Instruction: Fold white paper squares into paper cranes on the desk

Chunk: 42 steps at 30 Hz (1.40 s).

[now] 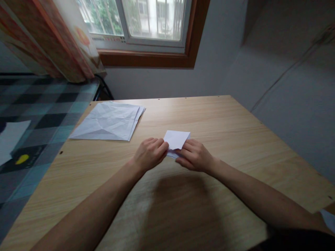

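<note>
A small folded piece of white paper (177,138) is held between my two hands over the middle of the wooden table. My left hand (151,152) is closed on its left edge, with the fingers curled. On the other side, my right hand (194,155) grips the right edge, some fingers reaching in under the upper layer. The lower layer shows as a strip below the top flap, between the hands. Parts of both edges are hidden by my fingers.
Creased white paper sheets (110,120) lie stacked at the table's far left. The wooden table (235,139) reaches toward the wall below a window (154,21). Left of it is a checked cloth (52,118) with white paper (14,137) on it.
</note>
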### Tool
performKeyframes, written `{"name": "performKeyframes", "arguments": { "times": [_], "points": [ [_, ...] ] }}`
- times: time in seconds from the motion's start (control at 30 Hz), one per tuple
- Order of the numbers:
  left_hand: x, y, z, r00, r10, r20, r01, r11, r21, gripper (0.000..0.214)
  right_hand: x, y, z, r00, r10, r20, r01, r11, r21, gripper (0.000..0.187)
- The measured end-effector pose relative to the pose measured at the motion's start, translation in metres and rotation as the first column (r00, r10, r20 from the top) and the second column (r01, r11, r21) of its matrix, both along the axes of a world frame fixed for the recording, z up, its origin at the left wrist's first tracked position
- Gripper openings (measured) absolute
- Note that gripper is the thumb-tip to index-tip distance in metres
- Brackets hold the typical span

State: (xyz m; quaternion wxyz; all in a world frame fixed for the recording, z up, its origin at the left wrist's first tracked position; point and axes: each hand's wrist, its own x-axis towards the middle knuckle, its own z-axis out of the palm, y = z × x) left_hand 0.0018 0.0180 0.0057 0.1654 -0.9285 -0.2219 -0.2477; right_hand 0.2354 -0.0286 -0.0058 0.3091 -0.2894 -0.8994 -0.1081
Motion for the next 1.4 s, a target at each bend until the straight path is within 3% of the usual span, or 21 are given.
{"name": "performKeyframes", "arguments": {
  "times": [0.13, 0.3, 0.43, 0.6, 0.67, 0.77, 0.93, 1.1, 1.4],
  "points": [
    [0.003, -0.003, 0.001, 0.998, -0.056, 0.012, 0.055, 0.996, 0.068, 0.024, -0.009, 0.005, -0.004, 0.986, -0.066, 0.150, 0.095, 0.975, -0.199, 0.038],
    [0.007, -0.006, 0.003, 0.993, -0.115, 0.025, 0.112, 0.988, 0.108, 0.025, -0.016, 0.008, 0.000, 0.964, -0.051, 0.262, 0.136, 0.938, -0.319, 0.042],
    [0.006, -0.007, 0.004, 0.990, -0.125, 0.068, 0.118, 0.988, 0.101, 0.024, -0.017, 0.011, -0.002, 0.980, -0.017, 0.198, 0.086, 0.934, -0.348, 0.038],
    [0.002, -0.005, 0.002, 0.969, -0.156, 0.190, 0.126, 0.979, 0.159, 0.010, -0.011, 0.012, -0.009, 0.994, -0.015, 0.105, 0.046, 0.954, -0.296, 0.035],
    [0.000, -0.004, 0.002, 0.964, -0.172, 0.203, 0.136, 0.975, 0.178, 0.017, -0.009, 0.012, -0.011, 0.997, -0.021, 0.075, 0.041, 0.958, -0.283, 0.034],
    [-0.002, -0.002, 0.004, 0.976, -0.170, 0.136, 0.152, 0.979, 0.136, 0.028, -0.007, 0.012, -0.010, 0.998, -0.013, 0.061, 0.031, 0.955, -0.296, 0.032],
    [-0.006, 0.003, 0.011, 0.999, -0.046, -0.022, 0.047, 0.996, 0.080, 0.005, 0.000, 0.014, -0.005, 0.998, 0.024, 0.054, -0.004, 0.942, -0.337, 0.025],
    [-0.008, 0.007, 0.020, 0.996, 0.005, -0.093, -0.010, 0.998, -0.054, 0.015, 0.010, 0.019, -0.007, 0.999, 0.012, -0.030, -0.022, 0.932, -0.362, 0.018],
    [-0.011, 0.013, 0.013, 1.000, -0.024, -0.001, 0.024, 0.999, -0.047, 0.006, 0.015, 0.017, -0.003, 0.989, -0.003, -0.146, -0.064, 0.888, -0.455, 0.011]
  ]
}}
